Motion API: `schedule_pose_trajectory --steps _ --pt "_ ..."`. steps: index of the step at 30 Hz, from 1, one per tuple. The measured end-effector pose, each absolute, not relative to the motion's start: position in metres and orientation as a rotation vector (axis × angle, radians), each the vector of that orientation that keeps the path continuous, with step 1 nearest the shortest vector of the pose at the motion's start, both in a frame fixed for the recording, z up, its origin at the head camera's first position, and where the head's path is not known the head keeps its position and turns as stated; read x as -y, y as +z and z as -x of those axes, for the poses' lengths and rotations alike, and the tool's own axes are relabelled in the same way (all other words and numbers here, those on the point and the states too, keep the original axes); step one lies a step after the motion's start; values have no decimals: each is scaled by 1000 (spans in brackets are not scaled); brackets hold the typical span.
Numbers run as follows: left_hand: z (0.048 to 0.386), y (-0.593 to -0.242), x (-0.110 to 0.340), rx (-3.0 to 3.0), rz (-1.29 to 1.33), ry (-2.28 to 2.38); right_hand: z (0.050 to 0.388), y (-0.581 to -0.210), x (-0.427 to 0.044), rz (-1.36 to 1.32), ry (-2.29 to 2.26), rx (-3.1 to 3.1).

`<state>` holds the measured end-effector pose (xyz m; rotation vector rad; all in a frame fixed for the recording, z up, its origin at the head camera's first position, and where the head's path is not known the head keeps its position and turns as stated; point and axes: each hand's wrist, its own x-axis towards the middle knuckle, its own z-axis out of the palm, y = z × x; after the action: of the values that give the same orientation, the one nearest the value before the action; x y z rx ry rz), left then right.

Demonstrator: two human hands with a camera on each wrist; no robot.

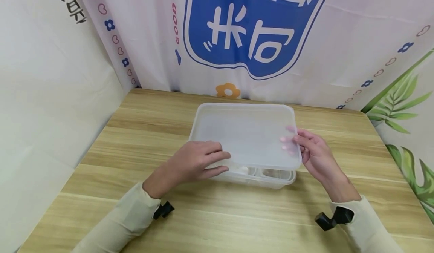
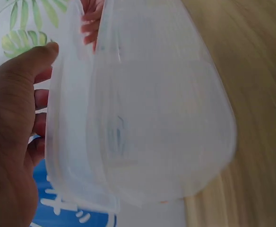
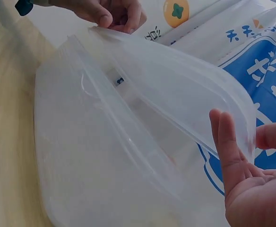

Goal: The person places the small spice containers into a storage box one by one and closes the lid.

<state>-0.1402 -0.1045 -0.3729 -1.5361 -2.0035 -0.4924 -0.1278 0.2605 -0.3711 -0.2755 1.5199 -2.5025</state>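
Note:
A translucent, frosted plastic lid (image 1: 247,134) is tilted over a shallow, clear container (image 1: 251,179) standing on the table, and a gap shows between the two at the front. My right hand (image 1: 317,153) pinches the lid's right edge, thumb above and fingers beneath, seen through the plastic. At the lid's left front corner, my left hand (image 1: 193,160) holds the edge between thumb and fingers. The left wrist view has that thumb on the near side of the lid (image 2: 69,118). Dividers appear inside the container, with something small and whitish in one compartment; the lid hides most of the inside.
The wood-grain table (image 1: 220,215) reaches back to a printed curtain (image 1: 152,38) with a blue emblem. Pale cloth (image 1: 51,113) hangs on the left, and a leaf-patterned sheet (image 1: 403,132) borders the right. A black device (image 1: 333,218) is strapped on each wrist.

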Motion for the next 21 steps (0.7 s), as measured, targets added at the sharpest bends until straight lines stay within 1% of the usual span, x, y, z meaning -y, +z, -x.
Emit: schedule_pose_trajectory --steps 4,13,21 --pt "146 -378 117 2073 1454 -665 124 -377 -268 268 -2488 -1537" --pt "167 -394 150 2203 1238 -1208 120 -388 -277 300 -2477 -1497" --pt "178 -411 161 2289 1119 -1354 119 -393 -274 313 -2445 -1508"
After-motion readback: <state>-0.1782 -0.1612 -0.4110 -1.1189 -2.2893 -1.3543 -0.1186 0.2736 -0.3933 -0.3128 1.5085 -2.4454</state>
